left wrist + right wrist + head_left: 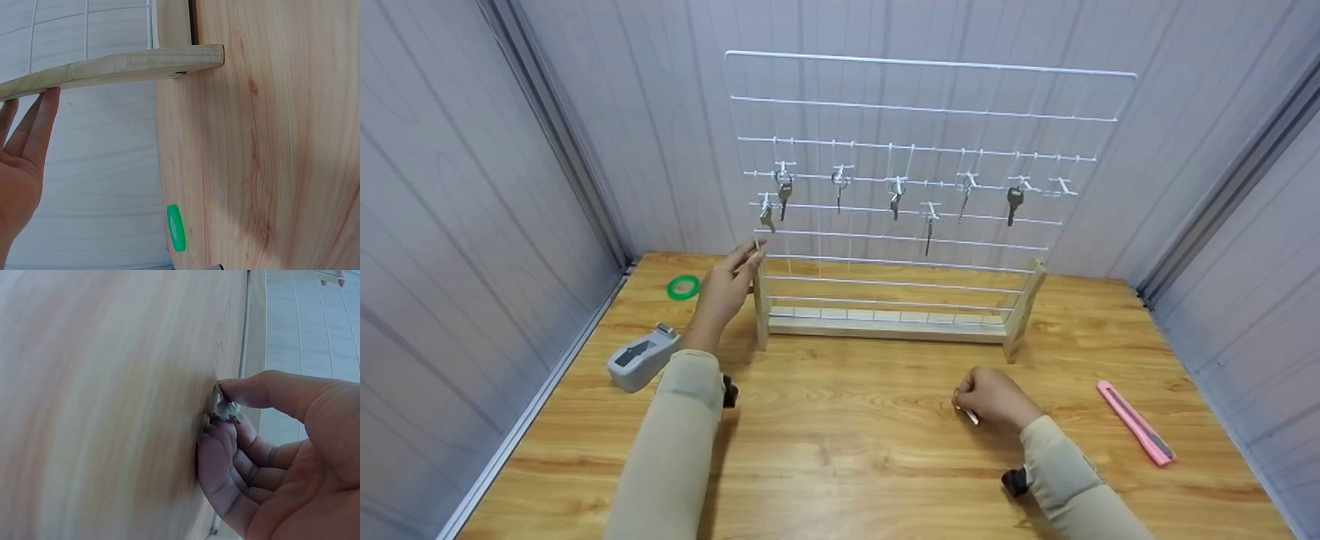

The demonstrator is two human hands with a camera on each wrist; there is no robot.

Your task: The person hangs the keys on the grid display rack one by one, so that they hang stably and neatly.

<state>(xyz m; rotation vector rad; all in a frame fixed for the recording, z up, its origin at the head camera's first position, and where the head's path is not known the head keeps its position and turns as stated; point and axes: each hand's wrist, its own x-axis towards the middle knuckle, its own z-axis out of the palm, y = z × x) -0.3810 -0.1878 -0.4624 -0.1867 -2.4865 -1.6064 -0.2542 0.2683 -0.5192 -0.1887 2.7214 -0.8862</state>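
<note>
In the head view my left hand [727, 289] holds the left wooden upright [761, 300] of a white wire grid rack [885, 238] near its upper end. Its extended fingers [48, 112] meet the wood in the left wrist view. Over the table in front of the rack, my right hand [997, 397] pinches a small metal key [973, 417] between thumb and fingers. The notched edge of this key [228, 415] shows in the right wrist view; the fingers cover the rest. Several keys, including a dark-headed key [1015, 202], hang from white hooks on the grid.
Left of the rack lie a green tape roll [683, 287] and a grey tape dispenser [643, 358]. A pink utility knife [1136, 424] lies to the right. Panelled walls [450, 225] enclose the wooden table [825, 465] at the sides and back. The rack has a wooden base bar [885, 328].
</note>
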